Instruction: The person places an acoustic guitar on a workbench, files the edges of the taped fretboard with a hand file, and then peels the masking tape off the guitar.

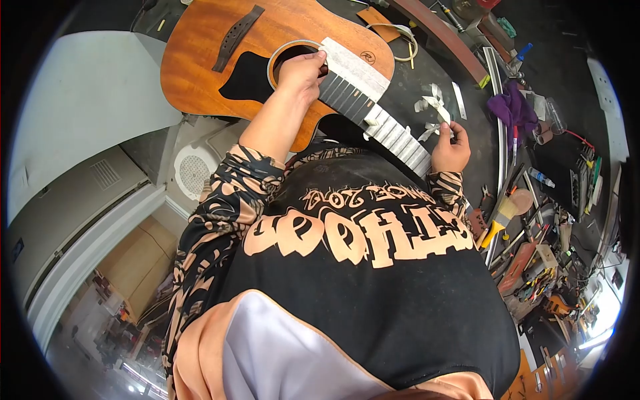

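An acoustic guitar (193, 63) with a brown wooden top lies across the bench in front of me. Wide pale masking tape (357, 70) covers the top beside the fretboard (343, 93). More tape strips (400, 140) lie across the neck between the frets. My left hand (301, 79) is over the soundhole, its fingers closed at the tape's corner by the fretboard end; part of the fingers is hidden. To the right of the neck, my right hand (451, 150) pinches a crumpled strip of tape (443, 115). Other loose tape scraps (427, 100) are just beyond it.
A purple cloth (512, 110), a yellow-handled brush (501, 217) and many hand tools crowd the bench on the right. A coiled cable (410, 41) lies beyond the guitar body. At the left stand a white panel (80, 100) and a stool with a perforated seat (195, 172).
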Demonstrator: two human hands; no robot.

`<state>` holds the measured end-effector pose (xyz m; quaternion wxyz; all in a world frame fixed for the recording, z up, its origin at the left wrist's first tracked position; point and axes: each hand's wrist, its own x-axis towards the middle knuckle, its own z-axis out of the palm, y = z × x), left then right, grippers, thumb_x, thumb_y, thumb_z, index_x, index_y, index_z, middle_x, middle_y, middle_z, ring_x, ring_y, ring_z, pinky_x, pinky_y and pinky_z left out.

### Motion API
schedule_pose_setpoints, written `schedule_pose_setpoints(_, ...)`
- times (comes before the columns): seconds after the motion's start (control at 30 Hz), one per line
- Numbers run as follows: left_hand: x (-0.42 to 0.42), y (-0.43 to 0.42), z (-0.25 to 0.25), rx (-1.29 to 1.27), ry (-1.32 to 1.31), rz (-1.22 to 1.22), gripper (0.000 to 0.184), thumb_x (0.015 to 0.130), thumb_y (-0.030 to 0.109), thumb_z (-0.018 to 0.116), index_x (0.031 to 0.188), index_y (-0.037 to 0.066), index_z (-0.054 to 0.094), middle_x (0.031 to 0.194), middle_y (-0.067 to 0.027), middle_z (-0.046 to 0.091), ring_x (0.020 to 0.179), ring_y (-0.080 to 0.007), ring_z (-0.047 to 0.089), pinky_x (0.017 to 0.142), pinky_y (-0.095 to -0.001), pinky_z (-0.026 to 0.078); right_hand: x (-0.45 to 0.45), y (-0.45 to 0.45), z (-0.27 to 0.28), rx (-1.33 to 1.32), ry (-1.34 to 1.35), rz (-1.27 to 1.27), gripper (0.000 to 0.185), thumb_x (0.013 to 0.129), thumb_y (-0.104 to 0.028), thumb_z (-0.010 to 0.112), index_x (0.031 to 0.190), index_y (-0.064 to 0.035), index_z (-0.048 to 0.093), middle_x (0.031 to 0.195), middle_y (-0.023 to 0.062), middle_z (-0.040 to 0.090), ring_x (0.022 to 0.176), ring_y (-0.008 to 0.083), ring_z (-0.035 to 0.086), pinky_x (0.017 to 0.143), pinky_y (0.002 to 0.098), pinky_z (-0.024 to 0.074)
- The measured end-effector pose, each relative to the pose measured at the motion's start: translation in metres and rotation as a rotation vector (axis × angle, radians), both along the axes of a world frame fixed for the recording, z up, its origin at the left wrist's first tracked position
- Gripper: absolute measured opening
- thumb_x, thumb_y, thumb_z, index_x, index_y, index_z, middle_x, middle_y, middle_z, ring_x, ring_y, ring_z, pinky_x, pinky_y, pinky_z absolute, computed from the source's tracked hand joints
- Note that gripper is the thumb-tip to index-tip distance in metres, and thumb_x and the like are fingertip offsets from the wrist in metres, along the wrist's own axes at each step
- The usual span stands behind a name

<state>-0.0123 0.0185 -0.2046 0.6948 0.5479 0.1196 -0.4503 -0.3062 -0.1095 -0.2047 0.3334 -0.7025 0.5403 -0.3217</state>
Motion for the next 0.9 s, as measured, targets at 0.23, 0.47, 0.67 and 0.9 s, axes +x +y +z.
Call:
schedule_pose_setpoints(0.23, -0.011, -0.006, -0.005, 0.130, -0.177, 0.109, 0.012, 0.097, 0.007, 0.062, 0.098, -0.005, 0.064, 0.090, -0.0101, 0.067, 0.078, -0.0173, 0.062, 0.074, -0.0299, 0.051, -0.002, -0.002, -0.004, -0.012, 0.047, -0.051, 0.024, 0.088, -0.024, 0.071, 0.097, -0.0026, 0.071, 0.086, 0.0098, 0.070, 0.073, 0.0193, 0.061, 0.069, 0.0333, 0.0486)
schedule_pose_setpoints(0.47, -0.035, -0.006, 0.013, 0.525, -0.921, 0.036, 0.020, 0.091, 0.013, 0.069, 0.095, -0.007, 0.067, 0.085, -0.0152, 0.070, 0.075, -0.0213, 0.065, 0.071, -0.0339, 0.051, -0.001, -0.004, -0.010, -0.076, 0.047, -0.064, 0.025, 0.088, -0.026, 0.071, 0.096, -0.0027, 0.071, 0.087, 0.0104, 0.070, 0.074, 0.0212, 0.062, 0.070, 0.0343, 0.0485)
schedule_pose_setpoints(0.67, -0.029, 0.015, 0.022, 0.359, -0.906, -0.051, 0.019, 0.088, 0.012, 0.070, 0.097, -0.005, 0.070, 0.084, -0.0144, 0.072, 0.076, -0.0190, 0.068, 0.071, -0.0311, 0.053, -0.001, -0.002, -0.004, -0.030, 0.076, -0.050, 0.024, 0.088, -0.026, 0.071, 0.096, -0.0028, 0.071, 0.086, 0.0103, 0.070, 0.072, 0.0207, 0.061, 0.069, 0.0346, 0.0483)
schedule_pose_setpoints(0.9, -0.012, 0.016, 0.030, 0.380, -0.993, -0.283, 0.019, 0.081, 0.010, 0.077, 0.096, -0.001, 0.074, 0.082, -0.0082, 0.073, 0.074, -0.0135, 0.068, 0.071, -0.0268, 0.054, -0.001, -0.005, -0.011, -0.033, 0.050, -0.035, 0.025, 0.088, -0.026, 0.071, 0.096, -0.0027, 0.071, 0.085, 0.0097, 0.069, 0.069, 0.0183, 0.059, 0.066, 0.0331, 0.0477)
